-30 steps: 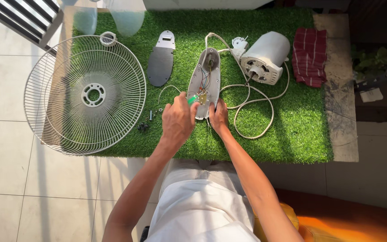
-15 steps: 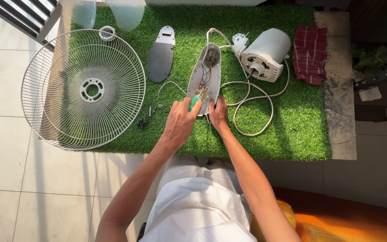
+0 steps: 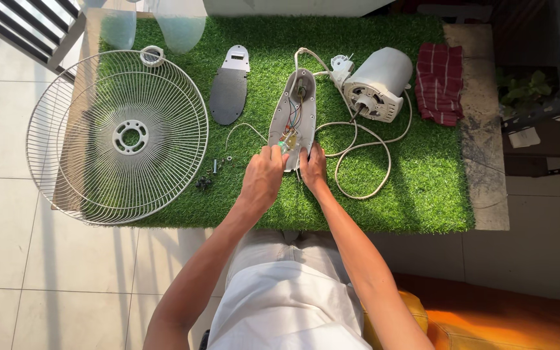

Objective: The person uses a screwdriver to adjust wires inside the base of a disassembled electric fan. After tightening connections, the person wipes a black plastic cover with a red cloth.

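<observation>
A long white fan housing (image 3: 297,111) lies opened on the green turf mat (image 3: 416,188), with coloured wires showing inside. My left hand (image 3: 262,178) pinches a small green part (image 3: 284,145) at the housing's near end. My right hand (image 3: 313,168) grips the near edge of the housing just to the right of it. A white cord (image 3: 365,163) loops from the housing towards the white fan motor (image 3: 378,83) at the back right.
A round wire fan guard (image 3: 131,137) overhangs the mat's left edge. A dark cover plate (image 3: 229,91) lies left of the housing, and loose screws (image 3: 211,174) sit near the guard. Translucent fan blades (image 3: 179,23) are at the back; a red checked cloth (image 3: 440,81) is right.
Both hands stay at the housing's near end, with the left fingers shifting slightly around the green part. The view has moved a little.
</observation>
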